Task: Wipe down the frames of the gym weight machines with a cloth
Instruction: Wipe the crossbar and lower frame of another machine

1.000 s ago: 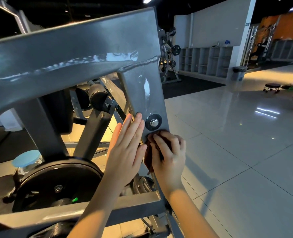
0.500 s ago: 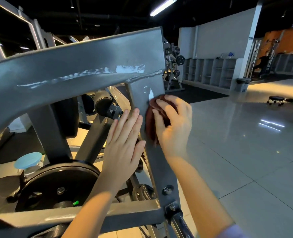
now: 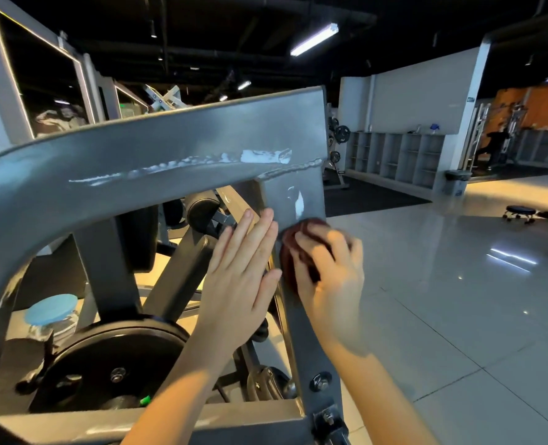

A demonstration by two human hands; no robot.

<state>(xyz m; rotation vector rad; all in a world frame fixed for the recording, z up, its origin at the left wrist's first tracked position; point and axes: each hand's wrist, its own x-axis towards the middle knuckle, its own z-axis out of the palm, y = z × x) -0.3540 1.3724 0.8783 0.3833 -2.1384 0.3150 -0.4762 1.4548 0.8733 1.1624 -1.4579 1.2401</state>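
Lower now, right hand [image 3: 330, 284] clasps crumpled maroon cloth [image 3: 293, 252] on smooth post [image 3: 308, 348]; left hand [image 3: 237, 284] flat, released.

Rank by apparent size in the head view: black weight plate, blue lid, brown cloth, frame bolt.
1. black weight plate
2. blue lid and brown cloth: alike, cloth partly hidden
3. frame bolt

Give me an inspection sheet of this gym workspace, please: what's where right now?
Surface: gray machine frame post, bolted, with shiny smears near its top.
Job's things: dark red cloth pressed on the post.
Clutter: blue-lidded jar and black weight plate, low inside the frame.
Hands: left hand flat against the post's edge; right hand grips the cloth.
Cables: nothing seen.
Surroundings: glossy tiled floor, cubby shelves, wheeled stool.
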